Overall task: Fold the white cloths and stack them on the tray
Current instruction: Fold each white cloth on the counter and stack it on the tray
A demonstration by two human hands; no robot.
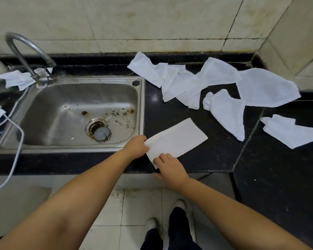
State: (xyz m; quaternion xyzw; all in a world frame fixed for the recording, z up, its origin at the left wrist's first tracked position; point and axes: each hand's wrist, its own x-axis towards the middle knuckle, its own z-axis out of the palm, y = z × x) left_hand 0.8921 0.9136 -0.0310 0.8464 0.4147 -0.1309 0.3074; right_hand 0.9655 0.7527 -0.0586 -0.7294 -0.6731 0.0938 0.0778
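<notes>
A white cloth [177,139], folded into a long rectangle, lies flat on the black counter [215,159] just right of the sink. My left hand [136,146] pinches its near left corner. My right hand [170,167] pinches the near edge at the bottom corner, by the counter's front edge. Several loose, crumpled white cloths lie behind: a pile [177,80] at the back, one large cloth [266,89] by the right wall, one [226,112] in the middle, one [291,132] at the far right. No tray is in view.
A steel sink [79,112] with a curved tap [25,53] takes up the left half. Another white cloth [18,78] lies behind the tap. A white cable [16,141] hangs over the sink's left rim. Tiled walls close the back and right. My feet stand on the tiled floor below.
</notes>
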